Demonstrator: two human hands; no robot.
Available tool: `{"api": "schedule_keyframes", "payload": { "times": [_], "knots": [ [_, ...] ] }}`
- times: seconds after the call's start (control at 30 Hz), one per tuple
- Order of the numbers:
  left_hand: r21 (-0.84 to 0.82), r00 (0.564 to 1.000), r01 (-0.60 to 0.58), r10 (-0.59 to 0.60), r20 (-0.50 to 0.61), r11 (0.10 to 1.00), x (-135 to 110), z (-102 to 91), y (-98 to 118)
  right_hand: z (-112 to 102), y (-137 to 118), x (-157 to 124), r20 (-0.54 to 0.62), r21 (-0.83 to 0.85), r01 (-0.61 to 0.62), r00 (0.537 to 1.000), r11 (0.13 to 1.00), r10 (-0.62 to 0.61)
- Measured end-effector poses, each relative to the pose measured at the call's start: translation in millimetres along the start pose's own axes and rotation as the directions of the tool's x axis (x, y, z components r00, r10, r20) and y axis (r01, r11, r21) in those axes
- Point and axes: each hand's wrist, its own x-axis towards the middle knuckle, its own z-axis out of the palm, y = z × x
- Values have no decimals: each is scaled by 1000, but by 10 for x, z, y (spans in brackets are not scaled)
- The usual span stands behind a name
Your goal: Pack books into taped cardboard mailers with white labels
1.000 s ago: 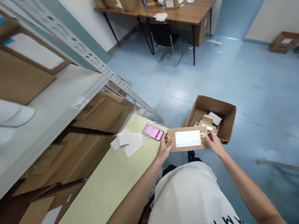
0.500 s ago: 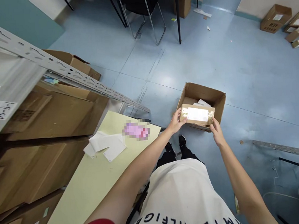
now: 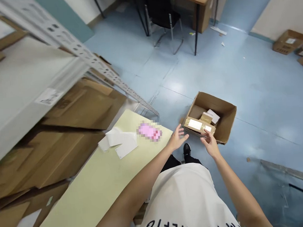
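At the near side of the big box (image 3: 219, 107), a taped box (image 3: 195, 124) is being seen. Nothing is being gripped by the spread left hand (image 3: 178, 139) or right hand (image 3: 210, 144). It is being judged light and stiff, best being held by its short ends.

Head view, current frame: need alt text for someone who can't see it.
A person's open left hand and open right hand are at the near side of an open cardboard box on a blue floor, labelled parcels inside. At left, white papers and a pixelated pink item lie on a pale yellow table beside shelving holding cartons.
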Motion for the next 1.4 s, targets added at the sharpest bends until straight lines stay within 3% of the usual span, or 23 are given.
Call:
{"api": "schedule_keyframes", "payload": {
  "times": [0.13,0.23,0.37,0.43,0.5,0.63,0.77,0.9,1.0,1.07,1.13,1.23,1.4],
  "knots": [
    [-20,991,35,-37,-126,999,-501,-377,-300,619,-172,55,190,-125,51,981,991,-26],
    [-86,942,118,-139,-305,989,-927,-701,-633,1209,-322,88,421,-300,148,907,942,-9],
    [-179,768,280,-332,-547,943,-1458,-1045,-1112,1960,-446,131,595,-536,284,795,795,117],
    [-231,682,330,-401,-612,915,-1685,-1149,-1304,2260,-444,158,609,-615,330,775,717,166],
    [-284,624,351,-449,-639,892,-1881,-1204,-1442,2486,-402,193,611,-662,368,770,653,185],
    [-384,530,342,-513,-675,858,-2164,-1185,-1580,2715,-262,301,615,-691,425,771,584,166],
    [-483,421,314,-576,-701,817,-2293,-1044,-1593,2741,-187,415,629,-700,472,763,535,150],
    [-545,361,268,-608,-707,794,-2383,-901,-1487,2772,-290,360,705,-632,548,700,548,112],
    [-564,319,199,-597,-736,802,-2516,-858,-1353,2927,-445,150,818,-504,635,568,585,89],
    [-555,278,136,-569,-774,821,-2651,-859,-1264,3095,-551,-56,895,-392,696,440,601,74],
    [-537,206,73,-540,-816,840,-2831,-871,-1195,3293,-640,-301,956,-268,756,283,597,70],
    [-499,30,-15,-499,-866,866,-3212,-865,-1160,3594,-713,-739,994,-100,833,66,544,82],
    [-427,-279,-97,-436,-856,899,-4142,-615,-1283,3933,-641,-1715,978,115,895,-179,431,110]
  ]
}}
